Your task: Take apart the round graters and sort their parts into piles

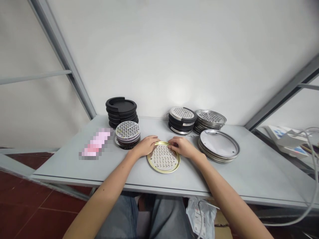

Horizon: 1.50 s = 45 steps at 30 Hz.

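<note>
A round metal grater disc (163, 158) sits inside a gold-coloured rim on the grey table in front of me. My left hand (147, 145) holds it at the upper left edge, fingertips curled over the rim. At the upper right edge, my right hand (182, 146) grips the same rim with its fingers bent. Just left of my left hand stands a stack of perforated grater discs (128, 130). Beyond my right hand lies a stack of flat, silver round lids or trays (219, 143).
Black notched rings (121, 106) are stacked at the back left. At the back stand black-rimmed graters (182, 114) and silver-rimmed grater plates (210, 118). A blurred pink item (98, 142) lies left. White cable (311, 199) hangs at the right; a plastic bag (202, 215) is below the table edge.
</note>
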Tool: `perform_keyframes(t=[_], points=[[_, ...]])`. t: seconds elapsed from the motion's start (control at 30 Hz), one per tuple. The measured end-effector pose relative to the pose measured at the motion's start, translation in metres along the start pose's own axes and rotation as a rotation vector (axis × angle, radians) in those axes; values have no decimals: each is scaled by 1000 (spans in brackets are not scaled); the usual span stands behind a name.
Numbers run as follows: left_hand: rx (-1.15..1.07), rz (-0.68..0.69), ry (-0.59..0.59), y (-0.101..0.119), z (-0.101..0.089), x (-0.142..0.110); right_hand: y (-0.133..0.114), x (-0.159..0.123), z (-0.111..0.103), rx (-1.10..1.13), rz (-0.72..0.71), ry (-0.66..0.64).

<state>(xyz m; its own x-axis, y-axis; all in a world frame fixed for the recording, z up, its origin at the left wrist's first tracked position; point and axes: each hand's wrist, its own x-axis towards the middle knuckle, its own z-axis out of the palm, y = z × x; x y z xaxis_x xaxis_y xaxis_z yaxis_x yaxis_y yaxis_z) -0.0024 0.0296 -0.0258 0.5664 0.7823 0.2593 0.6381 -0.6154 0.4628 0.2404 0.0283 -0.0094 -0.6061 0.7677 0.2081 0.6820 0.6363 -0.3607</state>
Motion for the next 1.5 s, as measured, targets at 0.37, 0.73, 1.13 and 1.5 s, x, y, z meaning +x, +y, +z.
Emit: perform_keyframes(t=[0.37, 0.73, 1.13, 1.5], points=[[-5, -7, -1, 1, -1, 0, 0, 0, -1, -39, -27, -14], [-3, -13, -2, 2, -1, -1, -3, -1, -1, -89, -32, -26], [-16, 10, 10, 1, -1, 0, -6, -1, 0, -121, -54, -41], [-16, 1, 16, 1, 0, 0, -7, -1, 1, -179, -43, -52]])
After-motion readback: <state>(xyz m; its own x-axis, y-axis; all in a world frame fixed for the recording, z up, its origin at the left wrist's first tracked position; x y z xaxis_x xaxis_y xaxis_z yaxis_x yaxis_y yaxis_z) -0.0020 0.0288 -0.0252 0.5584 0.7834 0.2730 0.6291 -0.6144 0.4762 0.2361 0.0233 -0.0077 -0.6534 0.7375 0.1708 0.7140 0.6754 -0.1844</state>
